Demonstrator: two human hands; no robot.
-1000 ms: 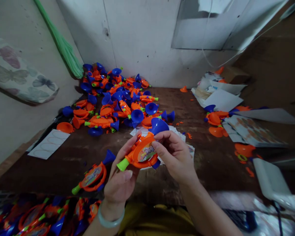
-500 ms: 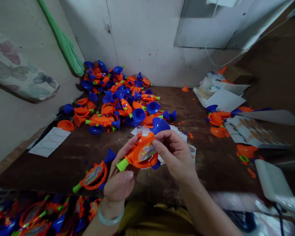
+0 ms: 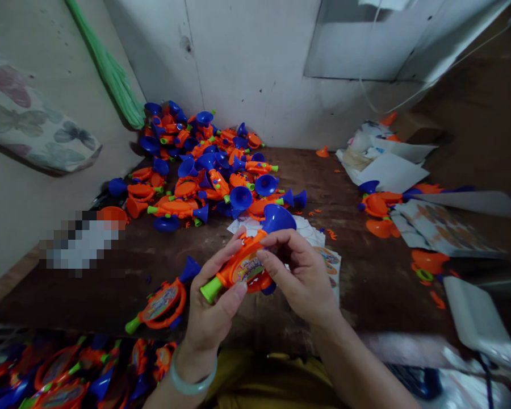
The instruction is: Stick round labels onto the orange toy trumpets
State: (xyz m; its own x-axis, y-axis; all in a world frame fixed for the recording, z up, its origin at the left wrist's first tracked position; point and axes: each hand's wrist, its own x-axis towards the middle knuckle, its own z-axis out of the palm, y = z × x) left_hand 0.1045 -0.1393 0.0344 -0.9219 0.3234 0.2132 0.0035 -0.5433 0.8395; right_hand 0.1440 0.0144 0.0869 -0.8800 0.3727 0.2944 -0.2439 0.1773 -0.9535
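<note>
My left hand (image 3: 213,307) grips an orange toy trumpet (image 3: 242,261) from below; it has a green mouthpiece, a blue bell and a colourful sticker on its oval face. My right hand (image 3: 300,272) holds the same toy from the right, with its fingertips pressed on the sticker. A second stickered trumpet (image 3: 162,301) lies on the dark wooden table (image 3: 366,284) just left of my hands. Sticker sheets (image 3: 323,250) lie under and behind the held toy.
A big heap of orange and blue trumpets (image 3: 204,165) fills the back left corner. Papers and loose orange parts (image 3: 387,193) lie at the right, with a white box (image 3: 472,318) near the front right. Finished toys (image 3: 68,375) fill a container at the bottom left.
The toy has tipped a little flatter in my hands. My left thumb has come up over its near edge, and my right fingers have slid lower across the sticker.
</note>
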